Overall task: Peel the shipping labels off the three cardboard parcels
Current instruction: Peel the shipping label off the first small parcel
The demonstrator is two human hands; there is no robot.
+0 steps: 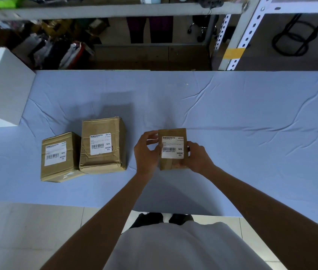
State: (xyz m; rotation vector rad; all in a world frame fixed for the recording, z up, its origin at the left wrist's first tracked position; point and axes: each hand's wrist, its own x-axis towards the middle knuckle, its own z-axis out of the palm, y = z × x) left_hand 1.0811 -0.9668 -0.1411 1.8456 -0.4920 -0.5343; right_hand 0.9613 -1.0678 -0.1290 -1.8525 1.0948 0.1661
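Both hands hold the small parcel (171, 133), label face up.

The left hand's (146, 152) fingers (151, 135) curl over the parcel's far left corner, thumb at the left edge of the label (172, 147). The right hand (197, 156) wraps the right side. The parcel's long axis runs away from the person, print upright to them. It is over the blue-clothed table (232, 114), right of the two other parcels (99, 162).

Blue-clothed table (232, 106), metal shelving (238, 36)
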